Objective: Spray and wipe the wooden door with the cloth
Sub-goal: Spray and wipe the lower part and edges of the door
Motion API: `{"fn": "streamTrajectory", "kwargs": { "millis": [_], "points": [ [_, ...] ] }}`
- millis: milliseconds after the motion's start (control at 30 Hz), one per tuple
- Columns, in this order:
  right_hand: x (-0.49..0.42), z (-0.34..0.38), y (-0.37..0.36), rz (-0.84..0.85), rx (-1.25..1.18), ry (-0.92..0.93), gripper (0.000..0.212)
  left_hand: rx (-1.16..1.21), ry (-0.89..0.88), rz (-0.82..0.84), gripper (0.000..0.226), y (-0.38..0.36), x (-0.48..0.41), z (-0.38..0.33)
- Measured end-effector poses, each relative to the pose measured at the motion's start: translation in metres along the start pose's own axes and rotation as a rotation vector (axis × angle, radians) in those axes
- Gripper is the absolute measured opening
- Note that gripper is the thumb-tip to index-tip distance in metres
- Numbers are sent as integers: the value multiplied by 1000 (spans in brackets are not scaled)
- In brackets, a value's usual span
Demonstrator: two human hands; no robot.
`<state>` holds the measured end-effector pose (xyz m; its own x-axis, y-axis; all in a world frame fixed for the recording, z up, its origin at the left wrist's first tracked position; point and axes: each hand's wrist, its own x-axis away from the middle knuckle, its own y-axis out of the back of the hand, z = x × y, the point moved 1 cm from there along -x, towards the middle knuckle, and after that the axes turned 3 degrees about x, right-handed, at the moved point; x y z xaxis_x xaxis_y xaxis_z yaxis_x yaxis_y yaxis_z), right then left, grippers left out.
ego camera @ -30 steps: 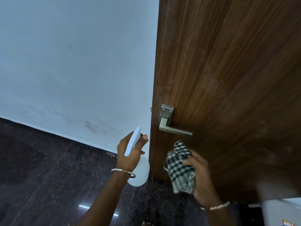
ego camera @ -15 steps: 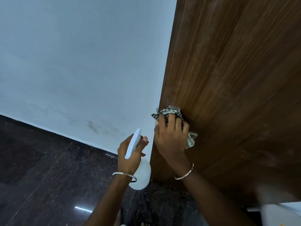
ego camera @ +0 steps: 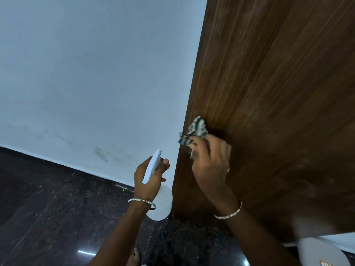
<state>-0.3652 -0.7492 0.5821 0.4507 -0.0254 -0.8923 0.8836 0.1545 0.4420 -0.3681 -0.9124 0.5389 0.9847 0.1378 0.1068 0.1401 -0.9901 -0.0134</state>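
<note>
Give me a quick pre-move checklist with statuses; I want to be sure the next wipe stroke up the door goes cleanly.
1. Cloth held in right hand: ok.
2. Cloth pressed against the wooden door: ok.
3. Spray bottle gripped in left hand, clear of the cloth: ok.
4. Door face above the cloth free of obstacles: ok.
5. Door handle wiped fully: cannot tell, the right hand hides it.
6. Door surface wet with spray: cannot tell.
</note>
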Motion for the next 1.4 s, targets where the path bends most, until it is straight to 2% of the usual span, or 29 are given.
{"fn": "streamTrajectory", "kwargs": {
  "millis": [67, 100, 233, 333, 433, 633, 800, 1033, 1167, 1300, 1400],
  "points": [
    [-5, -7, 9, -115, 40, -164, 23, -17, 10, 18, 19, -3, -3, 3],
    [-8, -11, 7, -92, 69, -209, 23, -23, 10, 28, 25, -5, -3, 3],
    [0, -2, -17, 140, 118, -180, 21, -1, -15, 35, 39, -6, -6, 4],
    [4, 5, -24, 117, 151, -175, 21, 7, -12, 41, 42, -5, -7, 6],
    [-2, 4, -27, 109, 184, -28, 20, -2, -31, 59, 38, -6, -5, 7],
    [-2, 13, -42, 275, 192, 362, 17, 30, -27, 25, 30, -3, -2, 5],
    [50, -11, -34, 427, 406, 685, 23, 19, -10, -6, 15, 3, -3, 5],
    [45, -30, -37, 301, 539, 1056, 25, 14, -23, -10, 2, 3, 1, 4],
    [38, -30, -32, 325, 451, 1124, 28, 31, -21, 17, 8, -1, 9, 4],
    [30, -27, -21, 419, 211, 1125, 14, 35, -23, 19, 22, -2, 14, 5],
    [37, -30, 2, 527, 59, 1104, 11, 32, -25, 23, 21, 0, 18, 5]
  ]
}}
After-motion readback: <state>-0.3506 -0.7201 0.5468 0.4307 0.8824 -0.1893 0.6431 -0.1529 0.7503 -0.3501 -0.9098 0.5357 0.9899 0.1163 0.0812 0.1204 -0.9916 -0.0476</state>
